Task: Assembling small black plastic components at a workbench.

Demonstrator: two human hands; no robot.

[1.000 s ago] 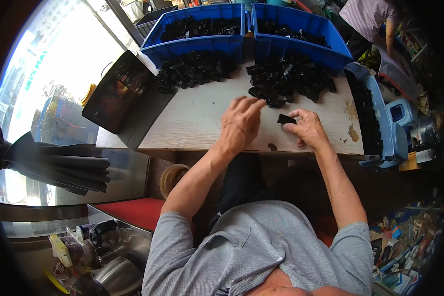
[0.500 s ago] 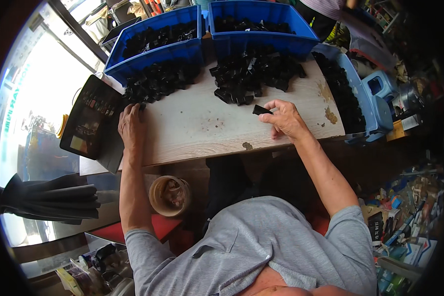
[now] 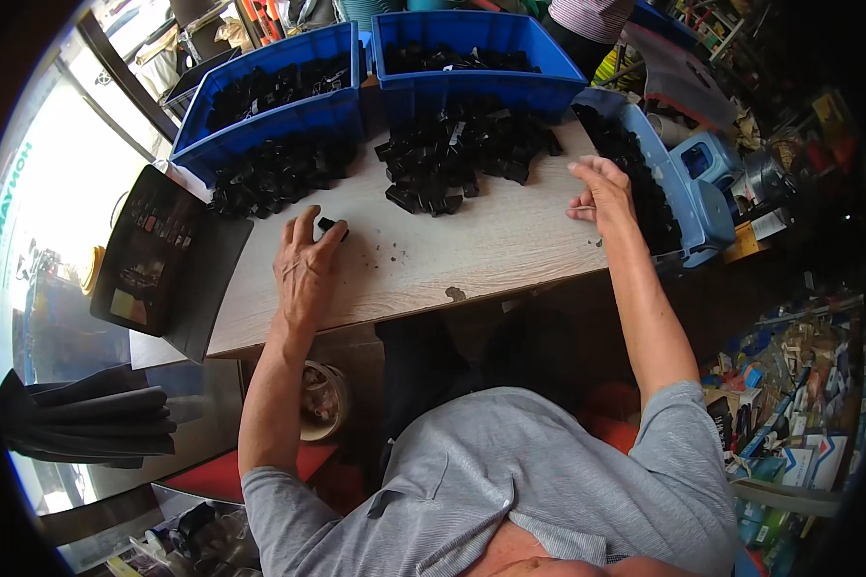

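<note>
On the left part of the table, my left hand (image 3: 303, 267) pinches a small black plastic piece (image 3: 334, 228) between thumb and fingers. My right hand (image 3: 608, 197) is over the table's right edge, beside a light-blue bin (image 3: 695, 223). Its fingers are bent but apart, and I see nothing in them. Past my left hand lies a pile of black pieces (image 3: 277, 173), and a second black pile (image 3: 462, 154) lies in the middle. The exact kind of these pieces is too small to make out.
Behind the piles stand a left blue bin (image 3: 269, 123) and a right blue bin (image 3: 481, 89), both holding black pieces. A dark tablet (image 3: 149, 250) leans at the table's left. Under the front edge is a bucket (image 3: 322, 399). Clutter (image 3: 789, 404) covers the lower right.
My right hand has moved right and no longer holds the black piece. My left hand has come away from the left pile, toward me and the right, with a black piece. The view has shifted slightly.
</note>
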